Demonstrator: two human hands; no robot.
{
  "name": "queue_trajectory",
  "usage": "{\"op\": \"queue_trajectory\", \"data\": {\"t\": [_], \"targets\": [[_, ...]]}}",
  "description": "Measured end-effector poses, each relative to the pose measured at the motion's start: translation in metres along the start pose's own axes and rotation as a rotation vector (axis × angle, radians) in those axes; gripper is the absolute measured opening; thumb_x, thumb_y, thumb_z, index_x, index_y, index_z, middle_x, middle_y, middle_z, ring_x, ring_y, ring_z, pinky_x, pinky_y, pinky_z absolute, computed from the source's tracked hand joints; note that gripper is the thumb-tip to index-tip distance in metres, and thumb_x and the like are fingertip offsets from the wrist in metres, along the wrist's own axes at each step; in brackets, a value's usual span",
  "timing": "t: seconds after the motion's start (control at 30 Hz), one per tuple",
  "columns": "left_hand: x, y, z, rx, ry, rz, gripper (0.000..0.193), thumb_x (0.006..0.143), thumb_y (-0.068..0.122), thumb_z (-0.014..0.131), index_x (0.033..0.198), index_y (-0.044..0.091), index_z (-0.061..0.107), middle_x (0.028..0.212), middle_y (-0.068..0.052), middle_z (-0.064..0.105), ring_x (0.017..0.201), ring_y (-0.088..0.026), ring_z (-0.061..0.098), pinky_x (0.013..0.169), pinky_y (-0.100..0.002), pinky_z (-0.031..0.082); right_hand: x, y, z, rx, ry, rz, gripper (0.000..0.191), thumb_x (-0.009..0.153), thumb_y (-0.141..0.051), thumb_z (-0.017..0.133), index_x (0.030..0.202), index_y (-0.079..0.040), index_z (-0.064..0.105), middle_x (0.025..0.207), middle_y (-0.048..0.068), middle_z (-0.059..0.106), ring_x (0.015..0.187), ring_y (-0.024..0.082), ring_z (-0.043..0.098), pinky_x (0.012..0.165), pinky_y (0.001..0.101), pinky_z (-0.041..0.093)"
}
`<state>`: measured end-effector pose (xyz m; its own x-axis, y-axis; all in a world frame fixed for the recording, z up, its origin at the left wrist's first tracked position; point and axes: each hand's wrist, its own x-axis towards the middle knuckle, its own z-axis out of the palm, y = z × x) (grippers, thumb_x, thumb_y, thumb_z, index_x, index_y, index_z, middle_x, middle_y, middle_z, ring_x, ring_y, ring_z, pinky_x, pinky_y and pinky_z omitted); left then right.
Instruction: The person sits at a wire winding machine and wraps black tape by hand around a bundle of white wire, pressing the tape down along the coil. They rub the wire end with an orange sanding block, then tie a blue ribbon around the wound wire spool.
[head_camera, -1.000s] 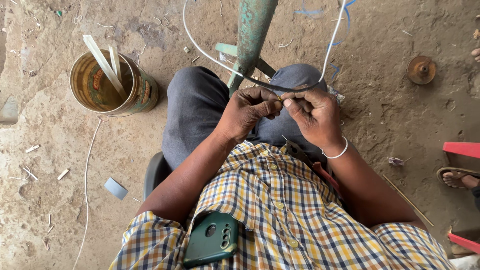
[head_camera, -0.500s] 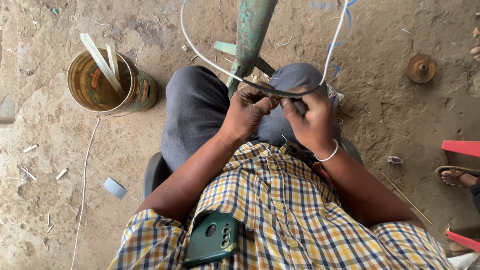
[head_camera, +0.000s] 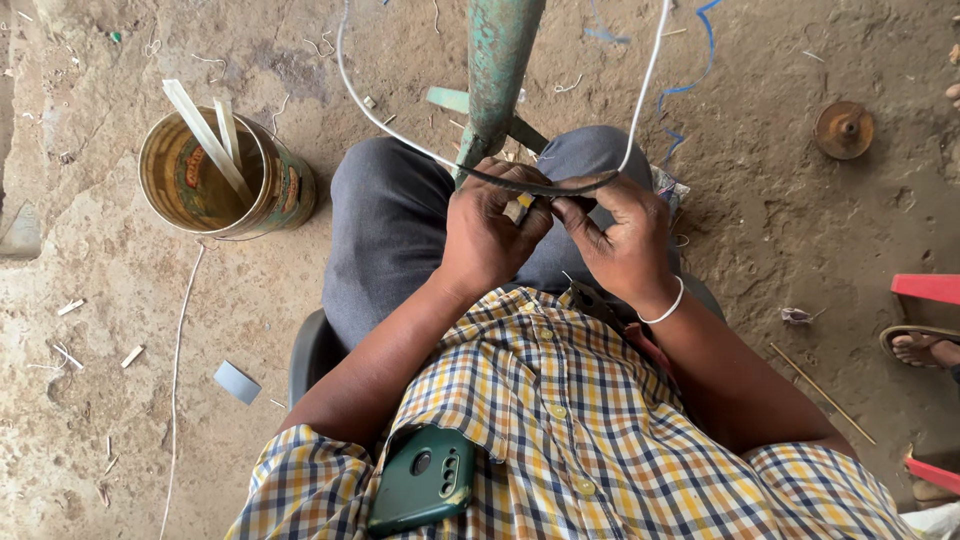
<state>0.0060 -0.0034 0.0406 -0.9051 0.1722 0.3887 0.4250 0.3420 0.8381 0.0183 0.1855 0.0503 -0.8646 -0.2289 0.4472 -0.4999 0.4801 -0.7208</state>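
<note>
Both hands meet over the lap, just below the green metal post (head_camera: 497, 70): left hand (head_camera: 490, 235) and right hand (head_camera: 620, 240) pinching a dark cable (head_camera: 540, 187), its white wire (head_camera: 385, 120) looping upward. Work looks mid-way; tin can (head_camera: 215, 175) sits left of the post.

Green pole (head_camera: 497, 75) cut off at top edge; small item pinched beside it hidden by left hand (head_camera: 490, 235) fingers.

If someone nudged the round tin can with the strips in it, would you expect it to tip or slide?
The tin can probably slides rather than tips: it looks wide for its height and stands upright on rough ground. The pale strips lean against its rim and would likely rattle or shift. It seems otherwise empty, so probably light.
</note>
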Motion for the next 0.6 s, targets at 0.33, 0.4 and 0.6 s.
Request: {"op": "queue_trajectory", "data": {"t": [0.33,0.4,0.6], "targets": [[0.002,0.004,0.001,-0.020,-0.085,0.035,0.023,0.077,0.003,0.079,0.099,0.005,0.075,0.102,-0.009,0.074,0.096,-0.026,0.070,0.087,-0.037,0.055,-0.014,0.028,0.002,0.174,-0.129,0.228,0.020,0.104,-0.021,0.065,0.102,-0.001,0.065,0.082,0.008,0.062,0.073,0.018,0.058,0.064,0.0317,0.046],[-0.001,-0.005,0.004,-0.091,-0.083,0.009,0.018,0.078,0.002,0.078,0.096,0.004,0.075,0.103,-0.010,0.073,0.097,-0.024,0.070,0.083,-0.034,0.056,-0.018,0.038,0.008,0.439,-0.172,0.401,0.023,0.105,-0.025,0.062,0.104,-0.002,0.066,0.079,0.003,0.061,0.069,0.012,0.053,0.062,0.0282,0.045],[-0.003,-0.028,0.015,-0.562,-0.151,-0.253,0.008,0.097,-0.001,0.070,0.104,0.000,0.067,0.098,-0.005,0.069,0.093,-0.011,0.066,0.085,-0.029,0.056,-0.027,0.058,0.027,1.072,-0.064,0.673,0.020,0.107,-0.023,0.061,0.107,-0.003,0.064,0.086,0.001,0.062,0.073,0.009,0.055,0.066,0.0252,0.046]]}}
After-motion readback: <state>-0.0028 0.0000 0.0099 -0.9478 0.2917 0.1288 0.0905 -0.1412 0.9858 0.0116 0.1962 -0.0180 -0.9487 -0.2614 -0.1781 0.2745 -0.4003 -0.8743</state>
